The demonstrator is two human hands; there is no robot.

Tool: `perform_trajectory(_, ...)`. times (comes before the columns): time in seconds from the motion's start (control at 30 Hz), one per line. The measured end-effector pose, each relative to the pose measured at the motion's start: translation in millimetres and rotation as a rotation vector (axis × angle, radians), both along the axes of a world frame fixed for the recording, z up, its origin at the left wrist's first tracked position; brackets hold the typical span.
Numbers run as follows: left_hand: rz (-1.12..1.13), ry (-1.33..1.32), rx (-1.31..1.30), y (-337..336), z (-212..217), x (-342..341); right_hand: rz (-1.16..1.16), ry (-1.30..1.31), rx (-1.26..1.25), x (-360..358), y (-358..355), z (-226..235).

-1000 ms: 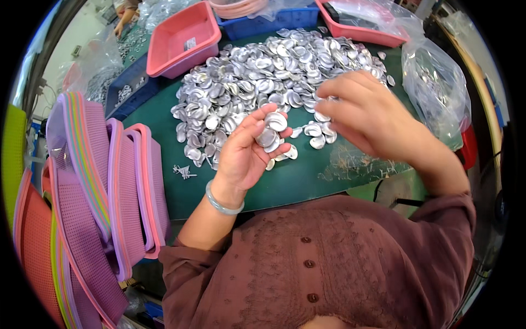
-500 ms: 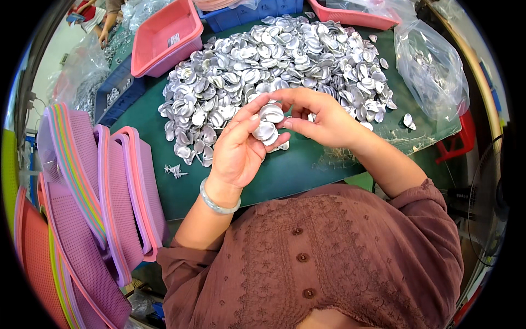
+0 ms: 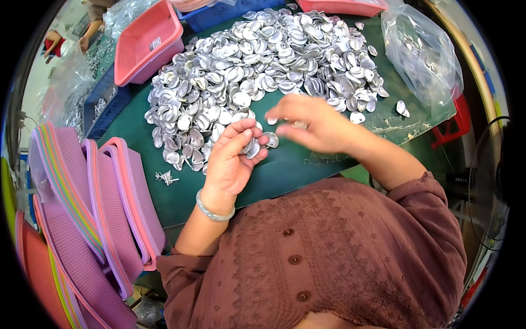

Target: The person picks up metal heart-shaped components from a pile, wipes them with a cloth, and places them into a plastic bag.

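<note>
Nearest the body, at the left, a stack of flat perforated plastic baskets in lilac and pink stands on edge, their mesh walls finely holed and their rims smooth.

Just beyond the chest, the left hand, with a pale green glassy bangle at its wrist, is curled palm-up around a small stack of shiny silver metal shells, fingers closed on them at the near edge of the heap. The right hand hovers just beside it, fingers bent and blurred; whether it pinches a piece cannot be told.

Both hands are over a dark green smooth table mat. A small cluster of tiny silver metal bits lies alone on it to the left.

Past the hands spreads a broad heap of the same silver, rounded, dished metal shells, glossy and overlapping loosely.

To the far right, a clear crinkled plastic bag holds more silver pieces. At the far left, a pink rectangular plastic tray rests tilted on a dark blue plastic crate; its inside shows no contents. Another pink tray's edge and a blue bin line the top.
</note>
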State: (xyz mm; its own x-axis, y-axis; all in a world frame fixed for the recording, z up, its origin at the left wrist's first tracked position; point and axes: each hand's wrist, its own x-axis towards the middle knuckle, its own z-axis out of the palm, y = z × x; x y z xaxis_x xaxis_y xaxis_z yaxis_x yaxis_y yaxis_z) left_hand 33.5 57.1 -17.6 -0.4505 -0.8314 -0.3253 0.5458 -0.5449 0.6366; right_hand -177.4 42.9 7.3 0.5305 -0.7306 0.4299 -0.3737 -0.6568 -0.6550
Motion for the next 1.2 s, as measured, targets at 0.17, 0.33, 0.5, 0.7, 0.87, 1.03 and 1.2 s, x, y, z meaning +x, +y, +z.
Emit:
perform_trajectory(0.17, 0.066, -0.043, 0.018, 4.5, 4.3, 6.4, -0.227, 0.173, -0.009, -42.3, -9.9, -1.1)
perform_trajectory(0.33, 0.033, -0.092, 0.017, 5.7, 3.4, 3.6, -0.086, 0.425, -0.169, -48.9, 1.8, -9.6)
perform_trajectory(0.5, 0.026, -0.106, 0.013, 5.2, 6.6, 2.6, -0.096, 0.482, -0.223, -43.2, 3.1, -17.2)
perform_trajectory(0.7, 0.015, -0.109, 0.022, 4.8, 5.0, 3.6, -0.038, 0.486, -0.232, -41.0, -1.2, -16.1)
perform_trajectory(0.87, 0.011, -0.104, 0.006, 4.4, 3.8, 2.4, -0.014, 0.484, -0.256, -40.2, -7.1, -16.2)
perform_trajectory(1.03, 0.011, -0.117, 0.012, 4.4, 4.7, 2.8, 0.025, 0.405, -0.257, -35.6, -10.6, -19.1)
perform_trajectory(1.2, -0.018, -0.180, -0.025, 4.5, 7.4, 1.5, 0.011, 0.071, 0.006, -30.1, -14.7, -22.6)
